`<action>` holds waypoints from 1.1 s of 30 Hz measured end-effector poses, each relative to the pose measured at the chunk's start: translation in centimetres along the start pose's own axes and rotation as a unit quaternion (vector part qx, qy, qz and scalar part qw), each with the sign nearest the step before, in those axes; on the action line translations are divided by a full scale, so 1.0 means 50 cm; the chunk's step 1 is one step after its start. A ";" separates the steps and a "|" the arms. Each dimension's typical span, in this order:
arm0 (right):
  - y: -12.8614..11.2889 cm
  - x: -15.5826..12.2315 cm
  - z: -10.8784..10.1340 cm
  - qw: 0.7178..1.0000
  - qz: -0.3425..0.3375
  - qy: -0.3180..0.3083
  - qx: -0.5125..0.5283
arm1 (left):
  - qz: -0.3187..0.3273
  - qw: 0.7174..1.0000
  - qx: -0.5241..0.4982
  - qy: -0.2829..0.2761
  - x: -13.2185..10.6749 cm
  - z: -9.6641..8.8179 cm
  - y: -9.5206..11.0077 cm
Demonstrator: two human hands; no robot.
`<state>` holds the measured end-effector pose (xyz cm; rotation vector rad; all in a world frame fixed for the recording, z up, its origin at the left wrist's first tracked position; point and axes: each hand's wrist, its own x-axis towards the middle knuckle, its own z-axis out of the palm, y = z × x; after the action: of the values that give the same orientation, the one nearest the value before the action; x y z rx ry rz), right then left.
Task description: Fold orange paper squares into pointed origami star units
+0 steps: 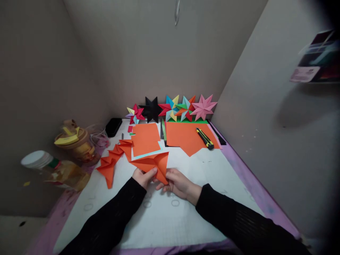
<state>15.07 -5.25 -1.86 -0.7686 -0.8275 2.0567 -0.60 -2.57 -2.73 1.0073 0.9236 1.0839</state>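
A folded orange origami piece [152,162] is held up over the white work surface, its pointed ends spread to the upper left and upper right. My left hand [145,176] pinches its lower left part, thumb on the front. At its lower right edge, my right hand [177,181] grips the paper between thumb and fingers. Several similar folded orange pieces [107,168] stand in a row on the left. Just beyond my hands lies a stack of orange paper squares [146,139], with a pale blue sheet edge showing underneath.
A yellow-black utility knife [204,138] rests on larger orange sheets [183,136] at the right. Several paper stars [204,107] lean on the back wall. On the left are a lidded jar [61,170], a brown-lidded cup [79,143] and a black box-like object [113,127].
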 end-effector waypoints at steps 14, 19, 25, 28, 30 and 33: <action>0.013 -0.001 -0.005 0.999 -0.005 -0.002 -0.043 | 0.034 0.997 0.066 0.023 -0.002 -0.008 -0.005; 0.015 0.002 -0.001 0.988 -0.043 0.061 -0.135 | 0.061 0.998 0.010 0.006 -0.011 0.011 -0.001; 0.004 -0.001 -0.006 0.972 -0.076 0.116 -0.191 | 0.093 0.992 -0.035 0.084 0.004 0.001 -0.003; 0.000 -0.007 -0.005 0.968 -0.077 0.101 -0.216 | 0.071 0.992 -0.008 0.106 0.010 -0.008 0.000; 0.000 -0.010 -0.003 0.966 -0.080 0.087 -0.228 | 0.068 0.993 -0.004 0.100 0.009 -0.007 0.003; -0.001 -0.012 -0.002 0.961 -0.085 0.088 -0.250 | 0.067 0.993 0.001 0.095 0.001 0.003 0.007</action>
<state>15.47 -5.70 -1.74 -1.0928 -1.2825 1.6126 -0.55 -2.48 -2.36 0.9911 1.0207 1.3096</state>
